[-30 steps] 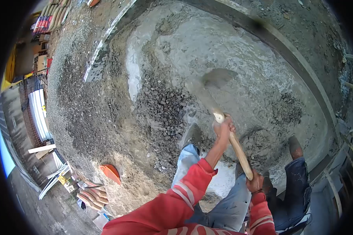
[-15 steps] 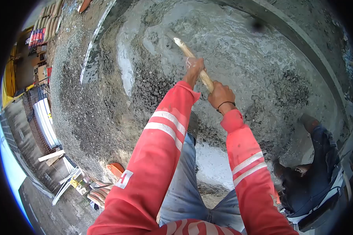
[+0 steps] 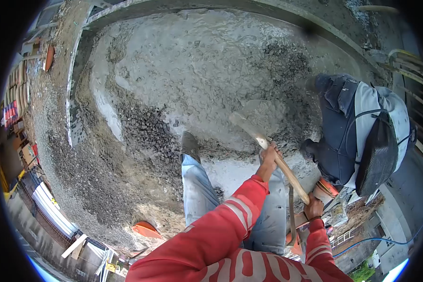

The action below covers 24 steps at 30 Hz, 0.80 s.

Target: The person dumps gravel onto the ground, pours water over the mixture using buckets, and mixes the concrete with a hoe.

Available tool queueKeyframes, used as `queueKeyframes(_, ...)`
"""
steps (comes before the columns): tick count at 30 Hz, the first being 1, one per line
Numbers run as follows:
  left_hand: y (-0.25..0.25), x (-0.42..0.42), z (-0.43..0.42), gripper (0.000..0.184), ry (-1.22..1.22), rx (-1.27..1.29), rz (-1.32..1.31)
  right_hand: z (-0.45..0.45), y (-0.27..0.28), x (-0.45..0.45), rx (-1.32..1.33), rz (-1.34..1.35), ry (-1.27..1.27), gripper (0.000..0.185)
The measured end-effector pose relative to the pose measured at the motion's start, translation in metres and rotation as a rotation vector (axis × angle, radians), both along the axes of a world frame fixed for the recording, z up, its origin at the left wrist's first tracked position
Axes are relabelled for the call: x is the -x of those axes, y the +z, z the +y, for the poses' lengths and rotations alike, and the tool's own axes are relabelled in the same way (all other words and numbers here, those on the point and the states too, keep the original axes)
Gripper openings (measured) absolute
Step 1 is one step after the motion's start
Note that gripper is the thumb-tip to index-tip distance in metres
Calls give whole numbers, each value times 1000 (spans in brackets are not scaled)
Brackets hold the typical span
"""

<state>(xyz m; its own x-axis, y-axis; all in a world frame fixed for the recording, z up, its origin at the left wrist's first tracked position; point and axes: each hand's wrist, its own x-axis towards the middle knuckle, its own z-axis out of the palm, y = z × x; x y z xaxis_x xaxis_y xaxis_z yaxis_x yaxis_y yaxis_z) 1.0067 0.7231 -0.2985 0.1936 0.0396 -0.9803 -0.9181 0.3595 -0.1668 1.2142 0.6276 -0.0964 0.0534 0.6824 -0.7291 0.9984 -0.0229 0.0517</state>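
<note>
My left hand (image 3: 269, 159) is closed around the wooden handle of a shovel (image 3: 292, 177), near its grey, cement-coated lower end. Further back, my right hand (image 3: 313, 207), with a dark band at the wrist, grips the same handle close to its top. The handle slants from lower right to upper left across my right leg. Its far end reaches the wet grey concrete mix (image 3: 183, 61), where the blade is coated or sunk and cannot be made out clearly. Dark gravel (image 3: 143, 124) lies in the mix to the left of my boot (image 3: 189, 144).
Close on my right, another person (image 3: 348, 127) in dark trousers bends over. A low board (image 3: 73, 94) edges the mix at left, and a curved one (image 3: 286, 7) runs along the back. An orange object (image 3: 146, 229) lies at lower left, near white lengths (image 3: 54, 207).
Both hands have drawn the shovel back toward my body and to the right. My view has shifted, and the other person appears nearer and more fully in view.
</note>
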Motion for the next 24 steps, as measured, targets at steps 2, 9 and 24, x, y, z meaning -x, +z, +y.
queueKeyframes(2,39,-7,-9,7,-34,-45,-29,-12,12,-29,-1,6,2,25)
queueKeyframes(9,80,215,20,12,165,-219,237,36,-39,131,-29,349,222,23)
queueKeyframes(24,-97,835,1,18,-461,202,1448,102,-230,812,201,918,262,32)
